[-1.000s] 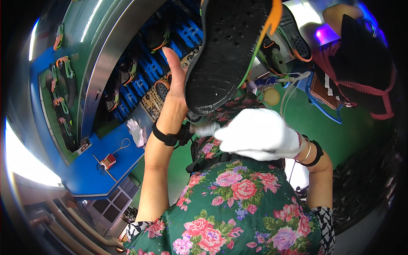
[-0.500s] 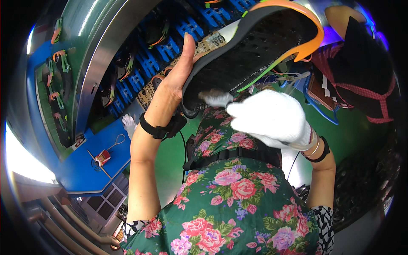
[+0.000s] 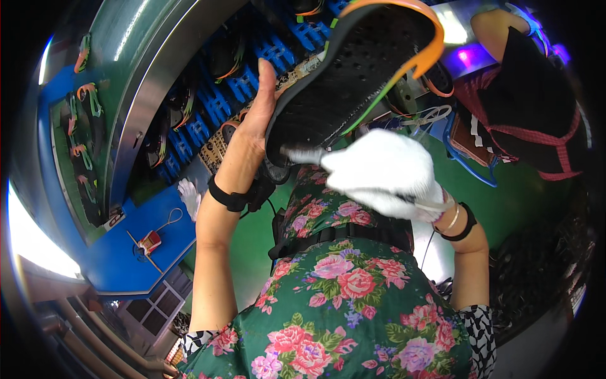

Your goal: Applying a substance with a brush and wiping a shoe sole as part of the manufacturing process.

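Note:
A black sandal (image 3: pixel 338 85) with an orange and green edge is tilted up in front of me, its dark footbed facing me. My left hand (image 3: pixel 259 117) is bare and grips it from the left side near the heel, thumb up and fingers hidden behind it. My right hand (image 3: pixel 382 170) wears a white knit glove and is closed round a small brush-like tool (image 3: pixel 304 155). The tool's tip meets the footbed at the heel end; motion blur hides its exact shape.
Behind the sandal runs a row of blue holders (image 3: pixel 224 95) with sandals among them. A curved metal edge (image 3: pixel 136 107) rises at the left. A blue table (image 3: pixel 120 268) carries a small red object with sticks (image 3: pixel 149 243) and a white glove (image 3: pixel 188 197). A person in dark clothing (image 3: pixel 524 95) is at the right.
The sandal and both hands have shifted slightly left. The brush-like tool has moved left and a little down, to the heel's edge.

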{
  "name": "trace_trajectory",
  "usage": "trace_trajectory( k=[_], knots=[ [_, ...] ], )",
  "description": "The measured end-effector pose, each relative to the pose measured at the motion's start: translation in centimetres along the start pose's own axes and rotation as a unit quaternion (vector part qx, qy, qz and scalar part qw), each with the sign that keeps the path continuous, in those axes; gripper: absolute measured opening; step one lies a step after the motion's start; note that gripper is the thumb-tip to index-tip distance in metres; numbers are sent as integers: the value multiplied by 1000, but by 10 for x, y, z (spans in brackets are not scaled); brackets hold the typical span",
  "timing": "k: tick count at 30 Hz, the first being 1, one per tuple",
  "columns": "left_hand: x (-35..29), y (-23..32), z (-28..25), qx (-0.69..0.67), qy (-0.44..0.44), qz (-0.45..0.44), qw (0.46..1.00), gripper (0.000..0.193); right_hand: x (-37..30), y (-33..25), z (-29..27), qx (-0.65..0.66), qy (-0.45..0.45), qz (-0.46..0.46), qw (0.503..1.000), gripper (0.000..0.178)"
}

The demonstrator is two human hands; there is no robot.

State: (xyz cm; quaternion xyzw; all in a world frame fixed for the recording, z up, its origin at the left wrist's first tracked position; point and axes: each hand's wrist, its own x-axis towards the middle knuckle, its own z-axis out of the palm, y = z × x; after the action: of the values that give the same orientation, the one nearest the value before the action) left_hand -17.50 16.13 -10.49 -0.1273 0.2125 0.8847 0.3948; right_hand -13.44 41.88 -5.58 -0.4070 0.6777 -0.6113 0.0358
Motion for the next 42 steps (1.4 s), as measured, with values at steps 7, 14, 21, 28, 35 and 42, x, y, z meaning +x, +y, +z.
trace_trajectory(
  k=[7,14,21,28,35,42],
  knots=[
    [-5,-29,26,-137,100,23,985,123,6,-3,-14,-62,130,83,986,15],
    [-12,-52,22,-91,16,-24,995,126,35,22,-45,-338,194,-59,919,26],
    [-23,-40,14,-136,-37,59,988,113,5,-18,20,81,54,54,994,17],
    [-51,-37,10,-151,-124,127,973,109,-20,-23,-6,458,313,120,824,16],
    [-78,-43,3,-193,-279,114,934,79,-60,4,21,545,370,151,737,19],
    [-89,-44,31,-166,-215,161,949,86,-72,31,41,508,382,264,725,21]
  ],
)
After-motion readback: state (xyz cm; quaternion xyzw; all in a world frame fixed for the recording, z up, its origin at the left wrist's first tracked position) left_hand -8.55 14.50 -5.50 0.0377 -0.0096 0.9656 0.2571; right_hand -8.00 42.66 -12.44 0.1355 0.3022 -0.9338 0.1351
